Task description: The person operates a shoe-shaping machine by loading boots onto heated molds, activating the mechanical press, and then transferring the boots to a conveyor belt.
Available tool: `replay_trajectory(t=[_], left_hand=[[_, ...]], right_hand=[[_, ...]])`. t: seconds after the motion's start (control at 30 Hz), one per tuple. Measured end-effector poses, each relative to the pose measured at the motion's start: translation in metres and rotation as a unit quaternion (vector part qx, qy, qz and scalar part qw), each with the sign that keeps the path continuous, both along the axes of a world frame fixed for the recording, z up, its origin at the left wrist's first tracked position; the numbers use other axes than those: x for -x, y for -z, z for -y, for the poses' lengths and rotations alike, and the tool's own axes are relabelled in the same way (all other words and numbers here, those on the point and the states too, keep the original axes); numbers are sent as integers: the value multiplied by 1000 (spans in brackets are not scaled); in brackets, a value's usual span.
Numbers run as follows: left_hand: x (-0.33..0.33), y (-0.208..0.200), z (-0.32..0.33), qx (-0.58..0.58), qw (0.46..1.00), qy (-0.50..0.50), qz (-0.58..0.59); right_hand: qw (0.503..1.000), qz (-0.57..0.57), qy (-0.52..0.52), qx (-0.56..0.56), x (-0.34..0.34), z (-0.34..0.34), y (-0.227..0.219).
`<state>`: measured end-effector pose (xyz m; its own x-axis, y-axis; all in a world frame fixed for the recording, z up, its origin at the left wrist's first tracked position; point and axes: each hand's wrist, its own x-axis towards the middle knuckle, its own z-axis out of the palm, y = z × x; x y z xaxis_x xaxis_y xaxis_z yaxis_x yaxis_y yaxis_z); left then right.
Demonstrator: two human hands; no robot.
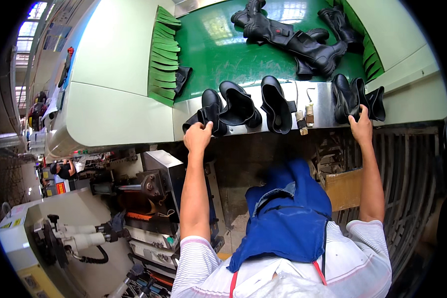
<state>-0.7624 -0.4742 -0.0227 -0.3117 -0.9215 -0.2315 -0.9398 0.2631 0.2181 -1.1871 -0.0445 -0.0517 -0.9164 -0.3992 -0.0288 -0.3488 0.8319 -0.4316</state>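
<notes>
My left hand [198, 137] is closed on the near edge of a black boot [211, 105] at the left end of the metal ledge [256, 94]. My right hand [361, 127] grips the lower edge of another black boot [343, 99] at the ledge's right end, beside two dark boot shafts. Two more black boots, one with a wide opening [237, 102] and one upright [276, 104], stand between my hands. How far my fingers reach inside the boots is hidden.
Beyond the ledge runs a green conveyor belt [203, 54] with several black boots [298, 42] lying on it. Green fringe curtains [164, 59] hang at both sides. Two small brush-like tools [305, 115] rest on the ledge. A machine [79, 238] stands at lower left; a person [64, 170] works farther off.
</notes>
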Motion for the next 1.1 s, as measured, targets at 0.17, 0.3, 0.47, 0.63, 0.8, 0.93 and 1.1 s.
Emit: replay_trajectory(t=[0.17,0.3,0.47,0.63,0.8,0.93,1.1], left_hand=[[-12,15,25,33,997,-60,21],[-15,-38,58,187,980,3,-68],[-8,-156,51,129,943,-54,-303],[-40,-220,3,128,903,-97,-398],[-49,-298,-109,190,914,-72,-353],[-122,-340,-229,285,870,-215,-341],[-160,-356,-393,375,657,-396,-521]], right_hand=[[999,-26,-45,0,16,-10,9],[998,-7,-56,19,22,-7,0],[994,-31,-91,47,32,-2,-4],[989,-54,-125,60,59,25,-12],[989,-44,-137,39,111,69,-71],[961,-30,-212,173,99,114,-133],[917,-105,-276,268,38,183,-215]])
